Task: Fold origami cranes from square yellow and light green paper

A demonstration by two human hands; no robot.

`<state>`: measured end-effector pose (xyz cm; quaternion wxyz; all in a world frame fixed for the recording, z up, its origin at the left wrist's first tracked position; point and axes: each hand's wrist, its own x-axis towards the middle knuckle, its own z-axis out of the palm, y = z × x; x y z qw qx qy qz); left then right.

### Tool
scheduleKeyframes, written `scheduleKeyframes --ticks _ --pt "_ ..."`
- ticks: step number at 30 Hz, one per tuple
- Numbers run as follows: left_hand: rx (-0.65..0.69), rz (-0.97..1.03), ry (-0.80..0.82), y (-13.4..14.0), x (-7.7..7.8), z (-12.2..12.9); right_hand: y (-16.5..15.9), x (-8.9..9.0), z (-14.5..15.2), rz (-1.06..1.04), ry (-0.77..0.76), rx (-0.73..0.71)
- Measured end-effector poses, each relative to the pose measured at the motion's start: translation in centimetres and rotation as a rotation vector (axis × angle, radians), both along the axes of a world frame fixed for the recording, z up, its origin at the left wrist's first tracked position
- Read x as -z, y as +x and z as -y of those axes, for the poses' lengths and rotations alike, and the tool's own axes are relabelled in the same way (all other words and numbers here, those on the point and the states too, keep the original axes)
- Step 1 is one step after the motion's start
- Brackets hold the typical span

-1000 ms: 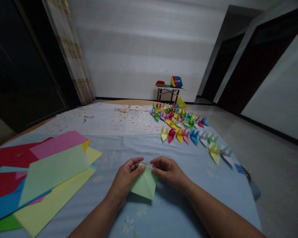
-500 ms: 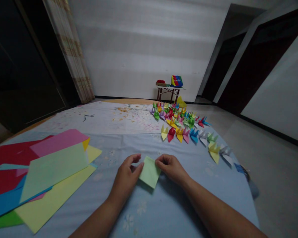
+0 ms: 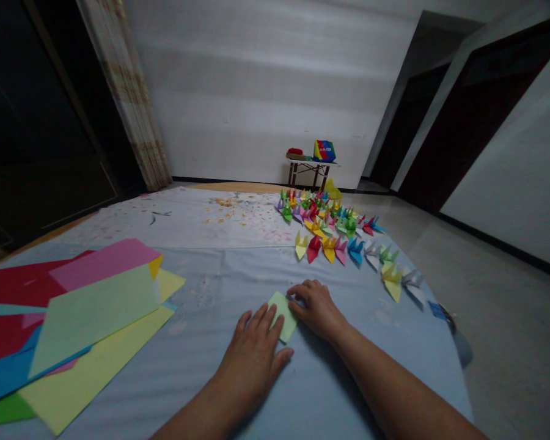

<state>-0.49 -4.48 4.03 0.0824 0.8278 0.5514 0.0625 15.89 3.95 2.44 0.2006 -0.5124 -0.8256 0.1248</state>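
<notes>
A small folded square of light green paper [image 3: 285, 324] lies on the blue tablecloth in front of me, turned cornerwise. My left hand [image 3: 259, 348] rests flat over its left side, fingers spread and thumb stretched out below the near corner. At the upper right edge, my right hand [image 3: 314, 305] has its fingers curled, with thumb and index finger at the paper. Part of the square is hidden under the left fingers.
Sheets of coloured paper [image 3: 96, 318] lie piled at the left. Several folded paper cranes [image 3: 314, 247] stand in rows at the back right, near the edge of the round table [image 3: 201, 263]. Beyond it, a small stand [image 3: 308, 162] holds a colourful box [image 3: 324, 151].
My left hand has gone from holding the paper's left edge to lying flat across it, fingers spread. The right hand stays at the right edge, shifted slightly. Less of the paper shows.
</notes>
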Motion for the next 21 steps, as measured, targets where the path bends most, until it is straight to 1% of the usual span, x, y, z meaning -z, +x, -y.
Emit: scheduleKeyframes --ticks 5,11,17,21 --pt "-0.004 -0.005 -0.053 0.2 0.1 0.2 -0.2 0.1 0.2 0.093 0.064 -0.1" --pt "0.033 0.007 -0.071 0.1 0.4 0.4 -0.8 -0.4 0.5 0.206 0.028 -0.174" --pt "0.089 0.004 -0.057 -0.4 0.6 0.8 -1.0 -1.2 0.9 0.299 -0.012 -0.152" --pt "0.093 0.01 -0.1 -0.5 0.3 1.3 -0.9 -1.2 0.9 0.325 -0.022 -0.129"
